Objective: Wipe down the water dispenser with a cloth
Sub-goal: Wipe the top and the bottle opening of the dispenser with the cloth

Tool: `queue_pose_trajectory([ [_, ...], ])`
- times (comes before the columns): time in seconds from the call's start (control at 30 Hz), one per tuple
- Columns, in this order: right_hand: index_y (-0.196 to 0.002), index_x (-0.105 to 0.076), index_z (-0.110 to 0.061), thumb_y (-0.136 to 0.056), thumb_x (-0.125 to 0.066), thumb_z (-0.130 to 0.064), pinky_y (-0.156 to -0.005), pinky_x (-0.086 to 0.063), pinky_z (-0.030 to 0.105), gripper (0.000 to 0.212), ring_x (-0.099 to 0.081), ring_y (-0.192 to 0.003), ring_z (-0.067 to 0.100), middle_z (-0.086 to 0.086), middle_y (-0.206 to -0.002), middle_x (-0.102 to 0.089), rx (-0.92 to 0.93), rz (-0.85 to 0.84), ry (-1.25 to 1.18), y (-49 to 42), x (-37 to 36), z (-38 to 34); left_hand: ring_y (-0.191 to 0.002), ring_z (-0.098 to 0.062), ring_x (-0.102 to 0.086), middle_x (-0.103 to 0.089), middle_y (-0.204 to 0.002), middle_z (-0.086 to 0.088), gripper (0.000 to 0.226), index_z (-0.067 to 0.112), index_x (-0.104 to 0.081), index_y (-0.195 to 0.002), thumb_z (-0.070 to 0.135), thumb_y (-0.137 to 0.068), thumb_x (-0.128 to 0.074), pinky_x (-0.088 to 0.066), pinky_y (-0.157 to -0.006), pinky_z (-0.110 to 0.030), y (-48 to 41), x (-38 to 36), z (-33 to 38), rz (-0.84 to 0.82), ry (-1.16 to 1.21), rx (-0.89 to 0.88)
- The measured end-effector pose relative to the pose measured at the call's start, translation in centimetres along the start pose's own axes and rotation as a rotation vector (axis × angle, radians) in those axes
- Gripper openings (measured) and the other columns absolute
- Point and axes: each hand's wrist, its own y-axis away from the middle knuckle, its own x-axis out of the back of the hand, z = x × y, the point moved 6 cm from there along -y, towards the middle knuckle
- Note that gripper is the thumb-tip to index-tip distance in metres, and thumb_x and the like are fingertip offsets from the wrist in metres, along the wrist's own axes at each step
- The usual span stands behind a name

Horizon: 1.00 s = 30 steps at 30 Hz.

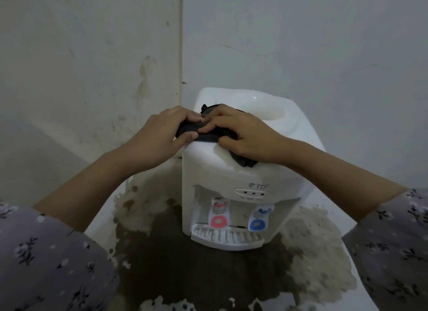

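Observation:
A small white water dispenser (pixel 208 171) stands in a wall corner, with a red tap on the left and a blue tap on the right above its drip tray. A dark cloth (pixel 206 138) lies bunched on the front left of its top. My left hand (pixel 159 134) grips the cloth's left end at the dispenser's top corner. My right hand (pixel 240 134) lies over the cloth with curled fingers holding it against the top. Most of the cloth is hidden under both hands. The open bottle well (pixel 266 109) sits behind my right hand.
The dispenser rests on a white surface (pixel 104 220) with a large worn brown patch (pixel 185 264) in front. Stained walls (pixel 92 56) close in behind and to the left, meeting at a corner just behind the dispenser.

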Motion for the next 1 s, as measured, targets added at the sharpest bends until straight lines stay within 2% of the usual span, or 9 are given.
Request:
queue_pose_trajectory([
  [0.17, -0.117, -0.065, -0.015, -0.076, -0.053, -0.018, -0.094, -0.040, 0.022, 0.043, -0.049, -0.112, 0.008, -0.002, -0.125, -0.052, 0.002, 0.053, -0.019, 1.4, -0.6, -1.5, -0.113, -0.011, -0.050, -0.055, -0.125, 0.004, 0.030, 0.017, -0.055, -0.120, 0.021, -0.090, -0.058, -0.036, -0.094, -0.022, 1.9, 0.0, 0.5, 0.043, -0.034, -0.052],
  [0.4, -0.112, -0.068, -0.016, -0.074, -0.054, -0.013, -0.087, -0.042, 0.015, 0.040, -0.052, -0.111, 0.012, 0.000, -0.124, -0.056, 0.056, 0.175, 0.131, 3.4, -1.7, -3.8, -0.109, -0.019, -0.052, -0.055, -0.119, -0.003, 0.031, 0.012, -0.055, -0.116, 0.018, -0.087, -0.063, -0.042, -0.092, -0.033, 4.4, -0.6, 0.7, 0.125, -0.035, -0.149],
  [0.5, -0.106, -0.070, -0.012, -0.072, -0.057, -0.007, -0.084, -0.047, 0.027, 0.037, -0.057, -0.109, 0.023, 0.007, -0.120, -0.060, 0.115, 0.230, 0.253, 3.7, -2.7, -4.5, -0.105, -0.017, -0.052, -0.053, -0.117, -0.003, 0.032, 0.010, -0.054, -0.113, 0.014, -0.084, -0.067, -0.041, -0.088, -0.027, 5.0, -1.0, 0.3, 0.163, -0.034, -0.145],
  [0.63, -0.095, -0.073, -0.005, -0.077, -0.046, -0.004, -0.095, -0.046, 0.044, 0.032, -0.057, -0.113, 0.034, 0.016, -0.111, -0.065, 0.192, 0.231, 0.394, 3.6, -4.9, -4.4, -0.101, -0.018, -0.053, -0.054, -0.112, -0.005, 0.026, 0.009, -0.058, -0.102, 0.007, -0.079, -0.070, -0.041, -0.082, -0.025, 5.3, -1.9, -0.2, 0.183, -0.110, -0.144],
  [0.7, -0.087, -0.073, -0.001, -0.080, -0.041, -0.007, -0.095, -0.046, 0.049, 0.033, -0.061, -0.107, 0.037, 0.018, -0.104, -0.068, 0.248, 0.240, 0.462, 4.0, -6.3, -4.6, -0.096, -0.021, -0.055, -0.055, -0.107, -0.007, 0.024, 0.009, -0.058, -0.095, 0.006, -0.075, -0.072, -0.042, -0.077, -0.026, 5.6, -2.7, -0.3, 0.155, -0.171, -0.159],
  [0.77, -0.081, -0.073, -0.001, -0.082, -0.041, -0.007, -0.090, -0.050, 0.048, 0.032, -0.064, -0.102, 0.035, 0.017, -0.099, -0.069, 0.281, 0.235, 0.455, 4.7, -7.2, -4.9, -0.089, -0.025, -0.057, -0.056, -0.103, -0.008, 0.018, 0.008, -0.058, -0.091, 0.014, -0.076, -0.067, -0.040, -0.075, -0.027, 6.0, -3.5, -0.3, 0.127, -0.234, -0.193],
  [0.83, -0.079, -0.073, -0.004, -0.085, -0.042, -0.009, -0.080, -0.054, 0.046, 0.032, -0.065, -0.097, 0.032, 0.014, -0.098, -0.070, 0.308, 0.248, 0.393, 5.4, -6.7, -5.3, -0.091, -0.024, -0.056, -0.057, -0.105, -0.005, 0.021, 0.012, -0.056, -0.094, 0.026, -0.079, -0.055, -0.038, -0.078, -0.027, 6.6, -3.8, -0.1, 0.124, -0.230, -0.227],
  [0.9, -0.078, -0.073, -0.005, -0.094, -0.042, -0.011, -0.074, -0.054, 0.043, 0.035, -0.065, -0.094, 0.032, 0.013, -0.097, -0.069, 0.343, 0.354, 0.342, 5.5, -4.8, -5.6, -0.101, -0.020, -0.052, -0.053, -0.113, -0.004, 0.023, 0.016, -0.051, -0.103, 0.028, -0.084, -0.050, -0.038, -0.086, -0.027, 6.7, -3.2, 0.7, 0.202, -0.171, -0.251],
  [1.0, -0.081, -0.072, -0.003, -0.091, -0.048, -0.007, -0.087, -0.050, 0.040, 0.026, -0.062, -0.102, 0.032, 0.016, -0.101, -0.068, 0.342, 0.514, 0.292, 4.6, -1.1, -5.5, -0.111, -0.020, -0.047, -0.051, -0.123, -0.008, 0.027, 0.011, -0.052, -0.115, 0.019, -0.089, -0.050, -0.037, -0.094, -0.030, 5.4, -1.1, 2.2, 0.377, -0.115, -0.238],
])
